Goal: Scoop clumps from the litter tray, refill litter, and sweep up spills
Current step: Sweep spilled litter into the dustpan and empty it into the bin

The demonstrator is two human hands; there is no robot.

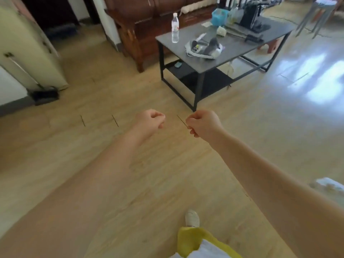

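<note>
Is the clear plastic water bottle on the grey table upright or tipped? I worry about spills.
Upright: the clear plastic water bottle stands on its base near the corner of the grey table, white cap on top.

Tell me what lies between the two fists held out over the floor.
Nothing: in the head view only bare wood floor, with a thin dark seam mark, shows between the left hand and the right hand.

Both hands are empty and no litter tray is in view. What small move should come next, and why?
Probably turn the head to look for the litter tray and scoop. The left hand and right hand are curled over bare wooden floor, holding nothing, and only a grey coffee table stands ahead.
</note>
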